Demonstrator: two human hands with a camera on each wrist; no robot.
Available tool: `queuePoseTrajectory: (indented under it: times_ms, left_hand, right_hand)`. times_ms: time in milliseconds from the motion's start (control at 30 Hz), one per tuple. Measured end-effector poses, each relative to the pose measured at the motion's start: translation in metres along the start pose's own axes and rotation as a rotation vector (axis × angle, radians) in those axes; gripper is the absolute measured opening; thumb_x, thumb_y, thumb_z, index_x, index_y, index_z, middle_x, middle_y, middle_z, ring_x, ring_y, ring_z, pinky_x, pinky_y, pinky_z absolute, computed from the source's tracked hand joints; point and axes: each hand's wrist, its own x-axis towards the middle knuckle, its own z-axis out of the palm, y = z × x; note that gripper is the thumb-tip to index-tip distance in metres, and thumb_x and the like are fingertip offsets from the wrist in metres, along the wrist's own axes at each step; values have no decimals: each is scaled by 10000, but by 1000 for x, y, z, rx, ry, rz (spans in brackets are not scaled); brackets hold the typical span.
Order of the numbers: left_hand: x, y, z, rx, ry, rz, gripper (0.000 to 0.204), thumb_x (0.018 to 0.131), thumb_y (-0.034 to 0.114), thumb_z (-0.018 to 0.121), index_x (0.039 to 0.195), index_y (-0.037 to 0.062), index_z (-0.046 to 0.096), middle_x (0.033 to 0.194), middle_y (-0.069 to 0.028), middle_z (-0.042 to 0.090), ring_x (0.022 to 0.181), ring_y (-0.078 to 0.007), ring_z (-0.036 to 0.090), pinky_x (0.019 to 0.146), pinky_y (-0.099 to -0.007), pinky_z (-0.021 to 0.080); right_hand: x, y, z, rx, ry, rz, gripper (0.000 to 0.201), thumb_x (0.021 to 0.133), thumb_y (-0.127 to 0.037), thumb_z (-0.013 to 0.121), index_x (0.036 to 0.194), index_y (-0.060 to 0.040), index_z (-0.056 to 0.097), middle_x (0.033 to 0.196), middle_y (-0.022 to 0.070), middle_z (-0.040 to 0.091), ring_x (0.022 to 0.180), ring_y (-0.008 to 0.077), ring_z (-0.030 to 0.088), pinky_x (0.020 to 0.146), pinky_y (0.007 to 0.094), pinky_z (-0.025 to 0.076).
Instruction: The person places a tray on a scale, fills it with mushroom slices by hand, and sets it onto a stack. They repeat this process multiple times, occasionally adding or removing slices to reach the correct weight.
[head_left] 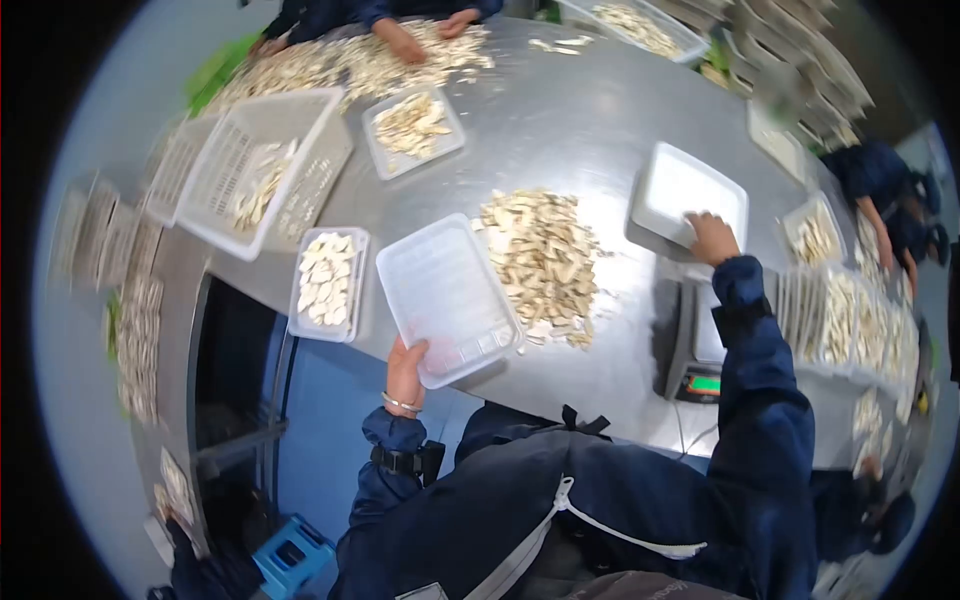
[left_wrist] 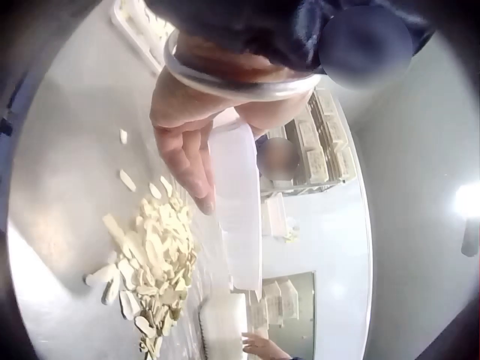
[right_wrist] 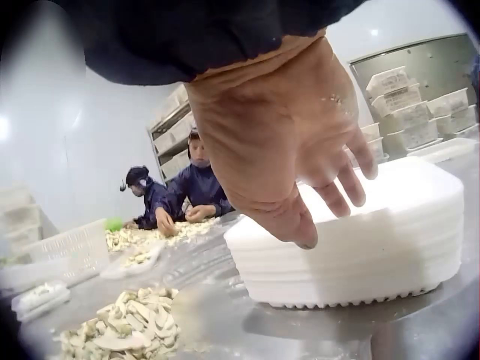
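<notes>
My left hand (head_left: 405,372) grips the near edge of a translucent plastic tray (head_left: 440,290), fingers on one face and the tray tilted above the table's front edge. Beside it lies a heap of pale, brown-edged slices (head_left: 545,262) that look like mushroom. In the left wrist view, the tray (left_wrist: 238,202) stands almost edge-on below the hand (left_wrist: 184,142). My right hand (head_left: 714,238) is over the near rim of a stack of white trays (head_left: 692,190). The right wrist view has its fingers loosely bent over the stack (right_wrist: 352,259), with the thumb in front of the side wall.
A scale (head_left: 697,350) with a lit green display stands near my right forearm. Left of the heap are a tray of slices (head_left: 325,285), another filled tray (head_left: 413,130) and a large white basket (head_left: 255,165). Other people's hands (head_left: 405,45) work over slices at the far side.
</notes>
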Motion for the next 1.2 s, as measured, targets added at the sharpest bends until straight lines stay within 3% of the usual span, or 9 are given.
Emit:
queuePoseTrajectory:
  times_ms: [233, 333, 433, 567, 667, 800, 1067, 1167, 1200]
  left_hand:
    - [-3, -6, -36, -59, 25, -101, 435, 874, 32, 516, 1306, -7, 483, 1105, -107, 620, 957, -204, 631, 817, -320, 519]
    - [11, -7, -40, -11, -33, -190, 419, 886, 48, 514, 1301, 0, 492, 1086, -112, 625, 906, -212, 648, 773, -325, 535]
    - [22, 5, -29, -20, -57, -225, 405, 898, 68, 506, 1298, 10, 501, 1076, -114, 627, 864, -221, 659, 743, -329, 543]
    - [35, 1, -10, -9, 2, -153, 399, 903, 103, 515, 1289, 1, 504, 1087, -112, 623, 895, -221, 650, 784, -341, 536]
    - [42, -5, -2, 46, 27, -142, 405, 899, 120, 527, 1282, -10, 506, 1095, -108, 620, 930, -217, 639, 818, -344, 526]
    - [36, -12, 18, 72, 26, -143, 409, 892, 134, 537, 1271, -19, 516, 1098, -103, 620, 957, -212, 628, 839, -334, 514]
    - [-3, -13, 38, 61, -2, -139, 400, 883, 126, 552, 1250, -31, 527, 1091, -112, 622, 953, -212, 628, 848, -330, 508]
    - [-10, -18, 38, 72, 22, -146, 402, 880, 123, 555, 1249, -33, 525, 1099, -116, 618, 958, -214, 626, 857, -333, 504]
    - [-9, -20, 38, 70, 26, -147, 403, 880, 123, 556, 1249, -34, 525, 1103, -117, 616, 960, -214, 626, 860, -333, 503]
  right_hand:
    - [14, 1, -10, 303, 59, -6, 460, 710, -88, 655, 1167, -85, 603, 1137, 198, 585, 1060, 388, 560, 941, 425, 449]
    - [-17, 71, 2, 243, 351, 132, 479, 795, -260, 650, 1226, -76, 554, 1162, 212, 576, 1076, 404, 546, 935, 460, 437]
    - [-98, 154, 19, 180, 274, 594, 477, 895, -340, 568, 1253, -26, 555, 1210, 205, 596, 1170, 364, 525, 1004, 406, 401]
    - [-239, 292, 141, 545, 146, 715, 630, 929, -545, 443, 1332, -65, 507, 1181, 169, 614, 1049, 253, 573, 899, 358, 415]
    - [-255, 172, 89, 1351, -33, 1135, 636, 932, -586, 405, 1363, -125, 482, 1154, 139, 616, 999, 237, 571, 851, 342, 410]
    - [-241, 125, 125, 1733, 177, 927, 561, 944, -563, 429, 1290, -134, 535, 842, 6, 531, 772, 143, 486, 727, 297, 384]
    - [-230, 35, 60, 1685, 236, 853, 373, 899, -516, 571, 957, -148, 591, 688, -51, 351, 616, 80, 338, 584, 250, 282]
    - [-222, 24, 102, 1718, 253, 835, 455, 888, -529, 570, 1119, -137, 561, 786, -46, 402, 678, 88, 344, 617, 245, 305]
    - [-220, 20, 109, 1714, 193, 823, 605, 881, -536, 562, 1296, -119, 423, 1100, -14, 397, 974, 132, 348, 823, 304, 290]
